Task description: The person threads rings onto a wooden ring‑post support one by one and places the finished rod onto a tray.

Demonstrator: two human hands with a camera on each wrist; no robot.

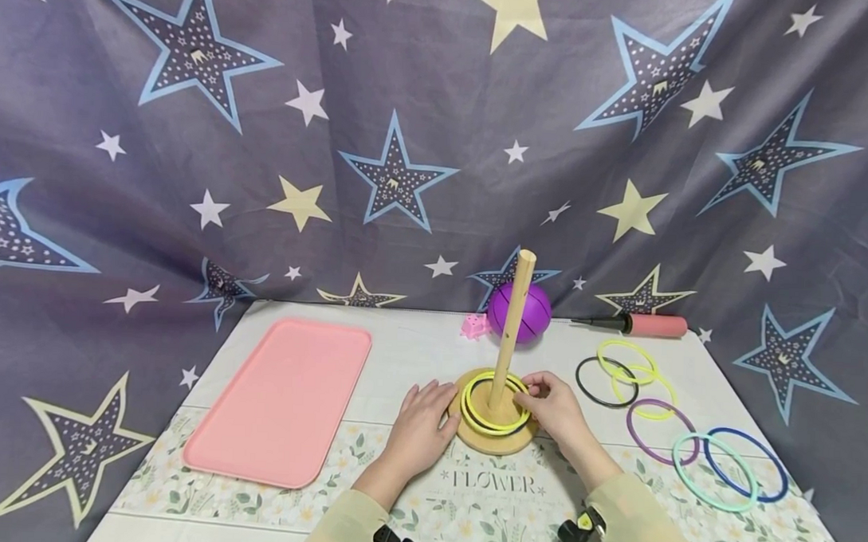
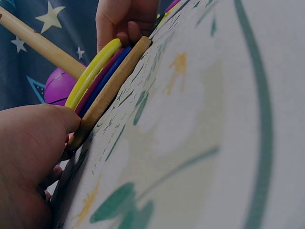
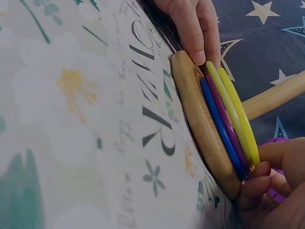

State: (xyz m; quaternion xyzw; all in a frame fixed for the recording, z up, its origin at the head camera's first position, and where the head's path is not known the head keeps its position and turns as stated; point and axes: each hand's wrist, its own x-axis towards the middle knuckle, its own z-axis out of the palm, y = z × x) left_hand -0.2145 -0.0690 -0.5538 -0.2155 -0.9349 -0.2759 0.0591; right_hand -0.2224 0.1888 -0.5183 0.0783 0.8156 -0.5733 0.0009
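On the bench [image 1: 410,342], the rings [image 3: 233,117] sit around the stick [image 1: 512,329], touched by the loose-fingered left hand [image 1: 423,426] and pinched by the right hand [image 1: 554,403], likely to make them neat, so next probably needs gentle letting go.

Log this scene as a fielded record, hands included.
Centre: wooden ring-toss stand
Stacked, base upward: blue ring, purple ring, topmost yellow ring
Left hand: at the stand's left side
Right hand: pinches the stack's right edge
Loose, right: black ring, two yellow rings, second purple ring, mint ring, second blue ring
Left: pink tray
Behind: purple ball, pink object
Back right: pink hand pump
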